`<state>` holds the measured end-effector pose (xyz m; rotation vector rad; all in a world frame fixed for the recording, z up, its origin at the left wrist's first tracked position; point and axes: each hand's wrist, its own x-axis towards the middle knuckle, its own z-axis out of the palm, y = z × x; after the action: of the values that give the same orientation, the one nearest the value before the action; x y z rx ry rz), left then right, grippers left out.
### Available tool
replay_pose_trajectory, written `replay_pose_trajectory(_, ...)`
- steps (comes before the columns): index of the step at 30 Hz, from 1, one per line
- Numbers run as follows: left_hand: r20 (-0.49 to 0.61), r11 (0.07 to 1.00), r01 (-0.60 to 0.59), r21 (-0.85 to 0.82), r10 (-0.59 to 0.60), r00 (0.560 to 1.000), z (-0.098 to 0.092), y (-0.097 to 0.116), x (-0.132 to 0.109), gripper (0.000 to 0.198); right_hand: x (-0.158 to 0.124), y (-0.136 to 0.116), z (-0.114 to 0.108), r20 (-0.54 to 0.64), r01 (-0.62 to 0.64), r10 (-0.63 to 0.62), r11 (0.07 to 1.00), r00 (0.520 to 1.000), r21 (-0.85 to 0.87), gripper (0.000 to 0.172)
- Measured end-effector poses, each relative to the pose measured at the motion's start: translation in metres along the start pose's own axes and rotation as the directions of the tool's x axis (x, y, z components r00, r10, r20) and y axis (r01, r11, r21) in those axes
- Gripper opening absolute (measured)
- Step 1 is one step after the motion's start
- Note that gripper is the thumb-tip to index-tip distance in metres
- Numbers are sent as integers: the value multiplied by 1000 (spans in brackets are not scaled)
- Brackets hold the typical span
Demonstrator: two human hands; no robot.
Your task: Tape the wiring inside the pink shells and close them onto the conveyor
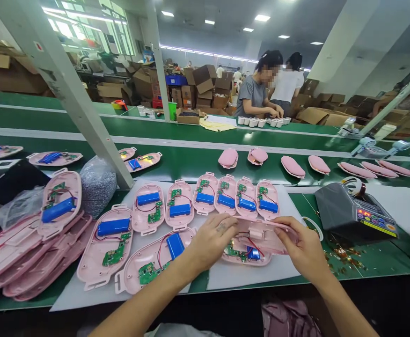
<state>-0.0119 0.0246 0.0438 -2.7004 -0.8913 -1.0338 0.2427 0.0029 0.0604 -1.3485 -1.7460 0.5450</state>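
Between my hands a pink plastic shell half (275, 240) is tilted up over another pink housing half (260, 261). The lower one lies on white sheeting and shows a green circuit board, thin red wires and a blue battery (253, 253). My right hand (305, 248) pinches the right end of the upper shell between thumb and fingers. My left hand (216, 238) is closed at its left end; the fingertips are partly hidden behind the shell. Several open pink housings (148, 211) with blue batteries and boards surround my hands.
Stacked pink shells (22, 250) lie at the left beside a bubble-wrap bag (98, 185). A grey tape dispenser (354, 213) stands right, with amber scraps (347, 256) near it. Closed pink units (292, 166) line the green belt. A metal post (68, 100) slants at left. A co-worker (256, 93) works opposite.
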Motion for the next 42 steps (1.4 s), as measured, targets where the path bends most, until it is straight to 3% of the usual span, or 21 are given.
replay_pose_trajectory(4, 31, 990, -98, 102, 95, 995, 9, 4, 3, 17, 6, -14, 5, -93, 19, -15, 999, 996, 33, 13)
replay_pose_trajectory(9, 156, 989, -100, -108, 116, 981, 8, 8, 10, 24, 10, -20, 12, -151, 29, -28, 1000, 988, 2, 15)
replay_pose_trajectory(14, 357, 904, 157, -397, -6, 934, -10, 7, 16, 22, 8, -16, 8, -195, 47, -72, 990, 978, -133, 19)
replay_pose_trajectory(18, 408, 835, 337, -435, -150, 900, -18, 2, 13, 23, 7, -8, -11, -203, 32, -89, 963, 975, -266, 21)
replay_pose_trajectory(21, 445, 731, 460, -504, -237, 864, -19, -1, 6, 24, 4, 2, -32, -232, 5, -83, 949, 969, -316, 19)
replay_pose_trajectory(24, 395, 634, 489, -600, -297, 869, -16, -2, -3, 21, 1, 12, -49, -297, -21, -79, 948, 952, -318, 18)
replay_pose_trajectory(27, 253, 610, 471, -637, -411, 876, -11, -1, -8, 17, 0, 14, -53, -177, 8, -52, 969, 983, -245, 16)
replay_pose_trajectory(30, 146, 686, 414, -598, -415, 898, -6, 4, -8, 13, 1, 3, -40, -71, 23, -35, 985, 997, -168, 15)
replay_pose_trajectory(33, 51, 790, 340, -511, -367, 929, 2, 10, -6, 12, 3, -12, -14, -63, 9, -12, 998, 998, -55, 14)
replay_pose_trajectory(35, -5, 795, 349, -496, -405, 914, 11, 12, -6, 13, 3, -18, 2, -90, -28, 33, 998, 995, 53, 15)
replay_pose_trajectory(37, -9, 720, 408, -561, -498, 867, 20, 12, -8, 11, 3, -16, 15, -119, -86, 107, 982, 987, 166, 16)
replay_pose_trajectory(38, 17, 638, 447, -627, -562, 827, 25, 11, -9, 9, 3, -12, 19, -123, -118, 147, 968, 981, 219, 18)
replay_pose_trajectory(41, 204, 276, 521, -807, -698, 686, 33, 6, -10, 35, 6, 4, 23, -101, -192, 231, 935, 968, 298, 23)
replay_pose_trajectory(42, 270, 180, 529, -830, -700, 661, 34, 4, -9, 43, 8, 8, 23, -90, -198, 229, 942, 969, 271, 23)
